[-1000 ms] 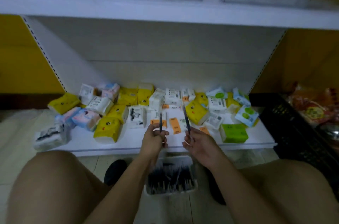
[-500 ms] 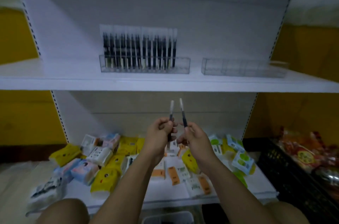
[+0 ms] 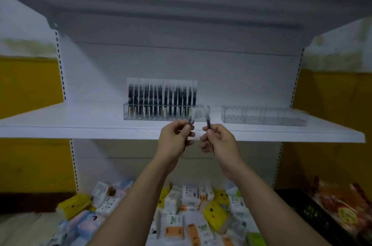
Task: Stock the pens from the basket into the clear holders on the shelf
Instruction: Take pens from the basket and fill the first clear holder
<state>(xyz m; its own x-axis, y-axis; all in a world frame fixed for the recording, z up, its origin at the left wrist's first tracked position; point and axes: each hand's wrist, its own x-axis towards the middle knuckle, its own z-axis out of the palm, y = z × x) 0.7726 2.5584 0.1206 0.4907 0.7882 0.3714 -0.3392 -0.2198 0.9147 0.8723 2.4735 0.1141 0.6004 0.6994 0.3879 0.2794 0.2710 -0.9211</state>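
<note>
Now both hands have risen to the shelf (image 3: 80,124): left hand (image 3: 175,139) pinches a pen (image 3: 190,119), right hand (image 3: 218,141) a second pen (image 3: 208,121), both before the left holder (image 3: 203,113), packed with upright pens (image 3: 161,96); the right holder (image 3: 263,116) sits beside it.

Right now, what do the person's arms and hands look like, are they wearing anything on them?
Both are bare. The left hand and the right hand wear no gloves, and no ring, watch or bracelet shows at either wrist. The left forearm and the right forearm are uncovered to the picture's bottom edge, so no sleeve is in view.
</note>
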